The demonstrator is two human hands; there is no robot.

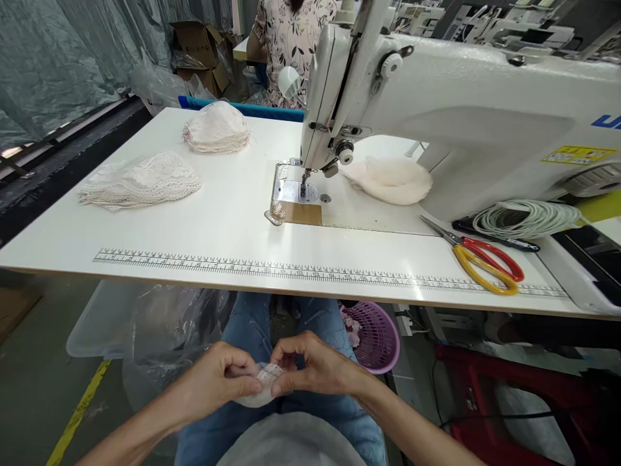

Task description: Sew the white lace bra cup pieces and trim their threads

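Observation:
Above my lap, my left hand [228,375] and my right hand [310,366] pinch a small white fabric piece with a lacy edge [264,388] between thumbs and fingers. Part of the piece is hidden by the fingers, so its full shape does not show. On the table ahead lie a stack of white lace-edged pieces [140,181] and, farther back, a stack of pale fabric pieces [217,128]. A white sewing machine [436,97] stands at the right, with a cream fabric pile [388,180] under its arm.
Red- and yellow-handled scissors [478,255] and a coil of pale cord [526,219] lie on the table's right. A printed ruler [291,268] runs along its front edge. Below are a purple basket [376,336] and a red stool [485,382]. Another person [291,45] stands beyond the table.

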